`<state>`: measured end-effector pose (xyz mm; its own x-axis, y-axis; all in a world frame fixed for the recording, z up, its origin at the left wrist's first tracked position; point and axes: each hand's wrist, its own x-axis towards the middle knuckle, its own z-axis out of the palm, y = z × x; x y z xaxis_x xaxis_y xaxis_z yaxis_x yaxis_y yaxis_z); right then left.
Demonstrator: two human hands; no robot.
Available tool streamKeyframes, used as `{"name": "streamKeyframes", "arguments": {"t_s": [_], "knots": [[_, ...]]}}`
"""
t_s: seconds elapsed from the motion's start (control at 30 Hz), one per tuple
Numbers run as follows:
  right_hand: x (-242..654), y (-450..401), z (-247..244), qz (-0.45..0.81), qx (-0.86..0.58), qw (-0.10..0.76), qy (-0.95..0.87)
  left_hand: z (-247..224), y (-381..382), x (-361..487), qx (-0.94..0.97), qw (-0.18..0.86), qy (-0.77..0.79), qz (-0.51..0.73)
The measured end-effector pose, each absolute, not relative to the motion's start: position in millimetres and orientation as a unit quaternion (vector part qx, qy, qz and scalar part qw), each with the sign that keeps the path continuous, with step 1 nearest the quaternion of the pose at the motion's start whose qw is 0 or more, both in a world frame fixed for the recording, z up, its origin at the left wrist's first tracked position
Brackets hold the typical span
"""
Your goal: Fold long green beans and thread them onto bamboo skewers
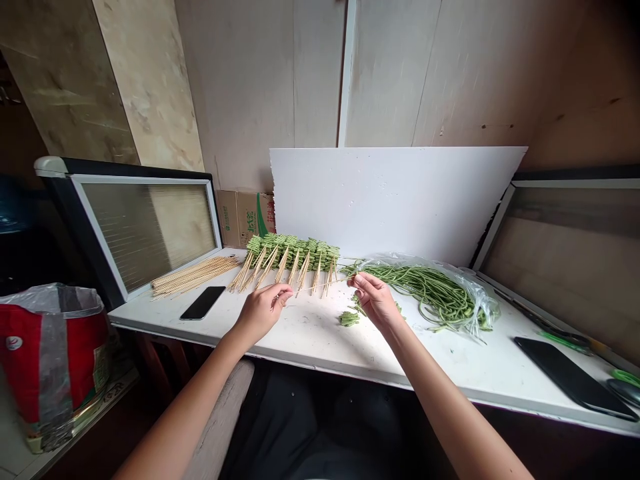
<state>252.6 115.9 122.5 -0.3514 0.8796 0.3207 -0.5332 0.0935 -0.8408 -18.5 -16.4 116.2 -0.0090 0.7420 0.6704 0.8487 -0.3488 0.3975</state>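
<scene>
So the left fingers (283,290) and right fingers (365,283) are both pinching a thin skewer (320,287), one set at each end, over the white counter (295,343). Can't tell if the right ones have bean in there too. Finished bean skewers (293,250) are packed close behind, so not much room that way. Cut bean pieces (349,319) sit just below the right fingers, long beans (435,287) just right of them. Phone (203,303) left of the left fingers; bare counter runs from below them to the front edge.
</scene>
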Motion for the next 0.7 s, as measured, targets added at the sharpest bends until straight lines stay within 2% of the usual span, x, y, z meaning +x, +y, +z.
{"name": "streamKeyframes", "arguments": {"t_s": [0.17, 0.47, 0.7], "knots": [[255.2, 118.3, 122.6, 0.666, -0.156, 0.539, -0.491, 112.8, -11.7, -18.9, -0.696, 0.043, -0.536, -0.476], [257.2, 119.3, 122.9, 0.674, -0.142, 0.527, -0.498, 115.6, -9.9, -21.3, -0.702, 0.108, -0.498, -0.497], [249.0, 112.4, 122.6, 0.639, -0.17, 0.567, -0.492, 110.2, -8.5, -17.6, -0.696, 0.157, -0.488, -0.502]]}}
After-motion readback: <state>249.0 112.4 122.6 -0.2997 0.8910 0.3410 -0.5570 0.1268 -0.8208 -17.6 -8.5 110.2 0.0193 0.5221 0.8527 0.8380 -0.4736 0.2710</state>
